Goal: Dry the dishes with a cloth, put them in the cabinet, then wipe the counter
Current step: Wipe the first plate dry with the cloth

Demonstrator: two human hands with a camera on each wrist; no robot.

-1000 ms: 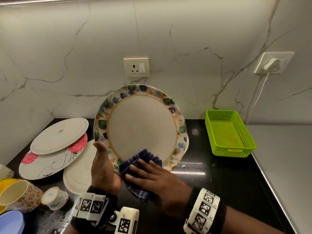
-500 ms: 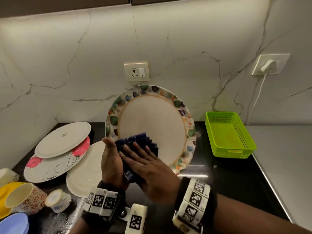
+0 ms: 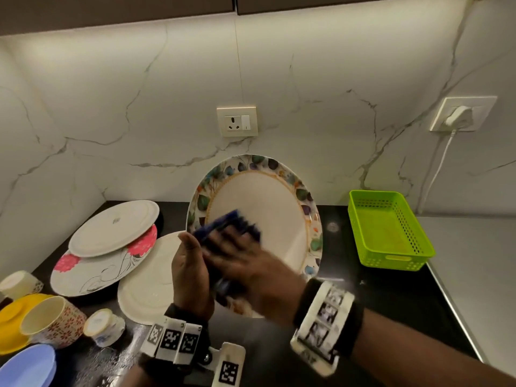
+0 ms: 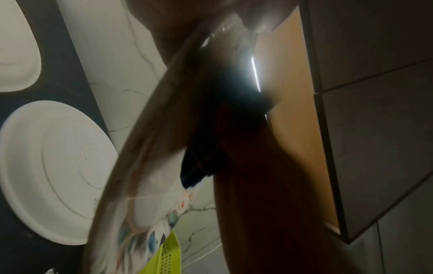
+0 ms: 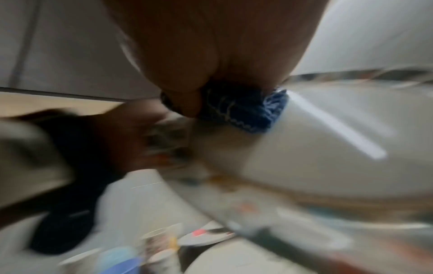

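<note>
Slippage is my main worry: my left hand (image 3: 190,272) holds the plate (image 3: 268,219) up on edge by its lower-left rim, thumb on the front, at the centre of the head view, while my right hand (image 3: 251,263) presses the cloth (image 3: 229,222) flat against the plate's lower-left face with fingers spread over it. I judge the plate could still be wet, and a hard sideways rub against a one-edge grip could twist it loose; the right hand is blurred, so I cannot tell how firmly it bears down. If it drops, it lands on the dark counter (image 3: 391,303) or on the white plate (image 3: 145,280) lying just left of and below my left hand. Further left in the frame a plain plate (image 3: 111,227) rests tilted on a flowered plate (image 3: 92,272), and in the lower left corner sit a patterned cup (image 3: 53,322), a yellow bowl (image 3: 11,322), a blue bowl (image 3: 25,367) and a small cup (image 3: 102,326), so that side leaves little room to set anything down. A green basket (image 3: 391,227) stands well apart at the right. Cabinet undersides (image 3: 335,2) show along the top edge; their doors are out of sight.
</note>
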